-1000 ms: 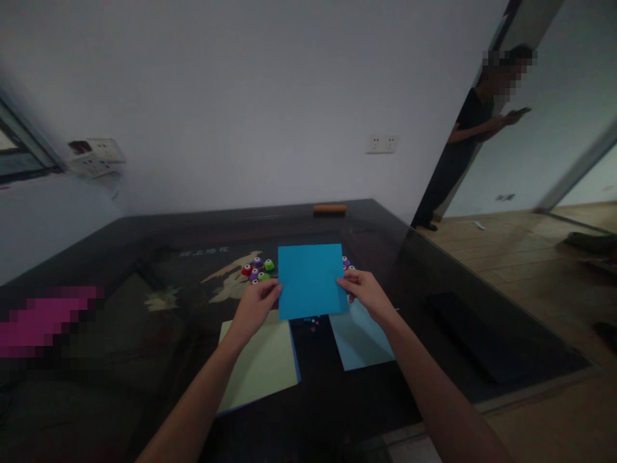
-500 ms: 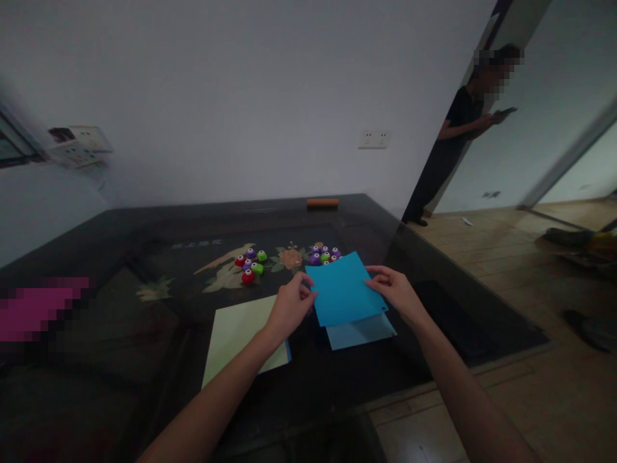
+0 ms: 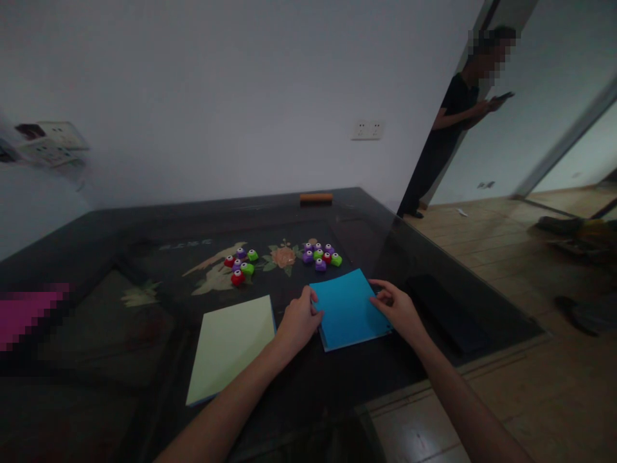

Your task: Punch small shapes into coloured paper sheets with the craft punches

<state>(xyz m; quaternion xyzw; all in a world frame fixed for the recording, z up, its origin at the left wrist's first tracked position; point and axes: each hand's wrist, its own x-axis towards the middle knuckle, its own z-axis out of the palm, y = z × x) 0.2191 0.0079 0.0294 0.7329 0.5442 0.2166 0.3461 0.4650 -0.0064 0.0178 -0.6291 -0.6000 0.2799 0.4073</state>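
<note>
Between my hands is a square sheet of bright blue paper [image 3: 351, 310], low over the table with a pale edge of the paper beneath showing along its front. My left hand [image 3: 303, 315] pinches its left edge, thumb and fingers closed on it. At the right edge my right hand [image 3: 394, 305] also grips the paper between thumb and fingertips. A pale yellow-green paper stack [image 3: 234, 344] with a blue edge lies left of my left hand, partly behind my forearm.
Small red, green and purple toys with single eyes lie in a left cluster [image 3: 241, 265] and a right cluster [image 3: 321, 256] on the dark glass table [image 3: 308, 392]. A brown cylinder [image 3: 316, 198] rests at the back. A person [image 3: 456, 106] stands beyond the right side.
Both hands have lowered the blue sheet onto the lighter paper beneath, which it now nearly covers. More of the right toy cluster shows. The camera view has shifted slightly.
</note>
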